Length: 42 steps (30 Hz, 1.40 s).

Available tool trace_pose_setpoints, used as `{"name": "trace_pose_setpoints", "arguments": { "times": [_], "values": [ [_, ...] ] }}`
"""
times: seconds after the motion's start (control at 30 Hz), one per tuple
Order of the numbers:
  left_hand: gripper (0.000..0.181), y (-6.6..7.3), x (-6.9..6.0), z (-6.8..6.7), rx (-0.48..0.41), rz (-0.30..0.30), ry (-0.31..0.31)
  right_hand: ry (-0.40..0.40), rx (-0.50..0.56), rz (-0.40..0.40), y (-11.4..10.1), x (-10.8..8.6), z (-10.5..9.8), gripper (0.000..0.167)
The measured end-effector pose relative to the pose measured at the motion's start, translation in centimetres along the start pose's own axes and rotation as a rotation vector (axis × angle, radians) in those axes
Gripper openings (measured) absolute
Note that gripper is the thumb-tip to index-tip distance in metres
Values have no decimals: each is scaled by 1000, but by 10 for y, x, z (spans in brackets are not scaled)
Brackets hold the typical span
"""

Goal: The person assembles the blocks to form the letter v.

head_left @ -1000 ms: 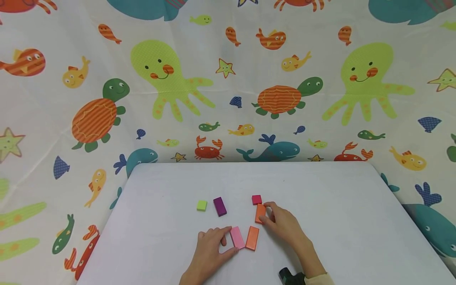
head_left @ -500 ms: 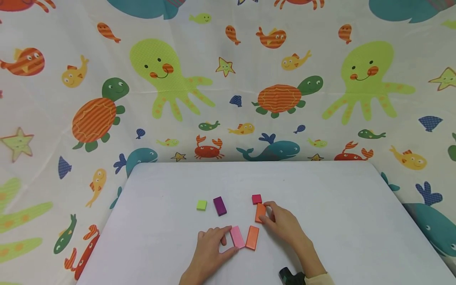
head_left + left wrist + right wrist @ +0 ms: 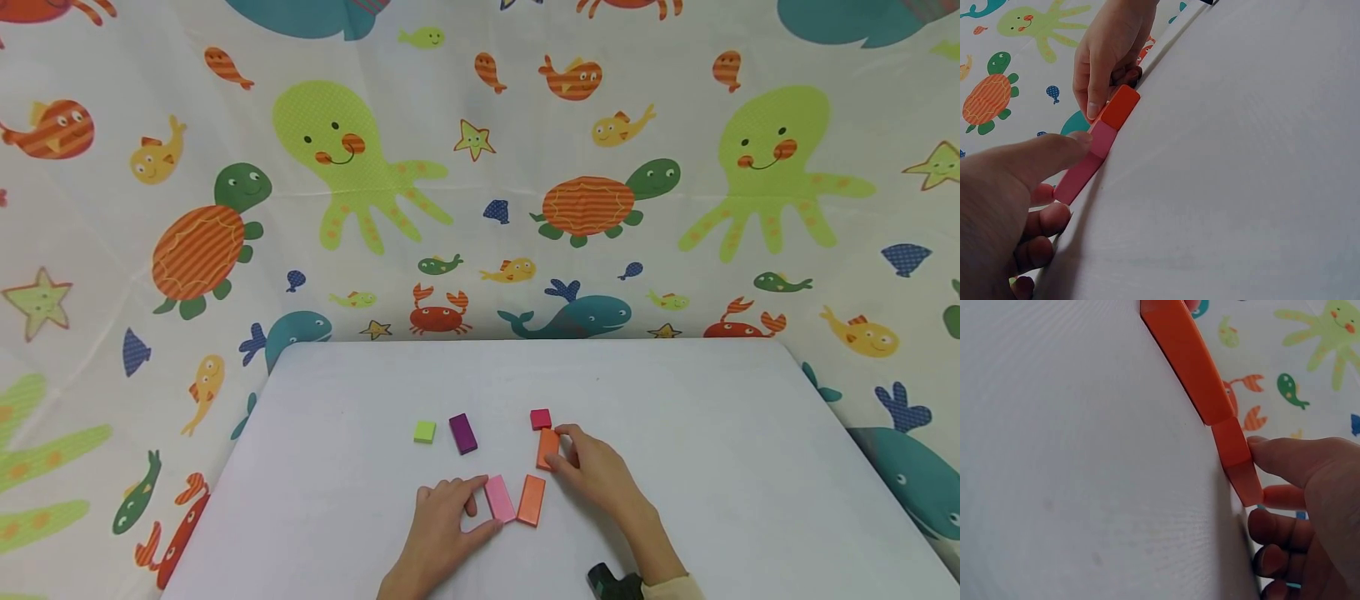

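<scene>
In the head view, my left hand [image 3: 442,527] pinches a pink block [image 3: 500,499] between thumb and index finger at its two ends. The same pink block [image 3: 1082,172] shows in the left wrist view. My right hand [image 3: 602,475] pinches an orange block [image 3: 547,449] lengthwise, thumb at the near end and index finger at the far end. A second orange block [image 3: 531,501] lies between the hands, its near end close to the pink one. A small red block [image 3: 540,419] sits at the far end of the held orange block.
A purple block [image 3: 463,434] and a small green block [image 3: 424,432] lie farther back on the white table [image 3: 315,483]. A printed cloth [image 3: 480,167] hangs behind the table's far edge. A black device [image 3: 613,582] is at my right wrist.
</scene>
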<state>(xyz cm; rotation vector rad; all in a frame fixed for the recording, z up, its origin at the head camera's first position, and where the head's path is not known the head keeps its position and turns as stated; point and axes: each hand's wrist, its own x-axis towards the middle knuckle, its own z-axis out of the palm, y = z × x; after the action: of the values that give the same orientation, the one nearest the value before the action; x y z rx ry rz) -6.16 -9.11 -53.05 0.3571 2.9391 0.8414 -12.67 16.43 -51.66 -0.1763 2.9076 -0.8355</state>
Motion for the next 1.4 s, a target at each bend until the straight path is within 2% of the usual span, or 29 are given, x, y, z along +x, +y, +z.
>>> {"name": "trace_pose_setpoints", "arguments": {
  "times": [0.4, 0.93, 1.2, 1.4],
  "values": [
    [60, 0, -1, 1, 23, 20, 33, 10, 1, -14, 0, 0, 4, 49],
    [59, -1, 0, 1, 25, 22, 41, 10, -20, -21, -2, -1, 5, 50],
    [59, -2, 0, 1, 15, 23, 43, -35, 4, -13, -3, -4, 2, 55],
    [59, -1, 0, 0, 15, 21, 31, -34, 4, -11, -3, -4, 3, 56]
  ]
}}
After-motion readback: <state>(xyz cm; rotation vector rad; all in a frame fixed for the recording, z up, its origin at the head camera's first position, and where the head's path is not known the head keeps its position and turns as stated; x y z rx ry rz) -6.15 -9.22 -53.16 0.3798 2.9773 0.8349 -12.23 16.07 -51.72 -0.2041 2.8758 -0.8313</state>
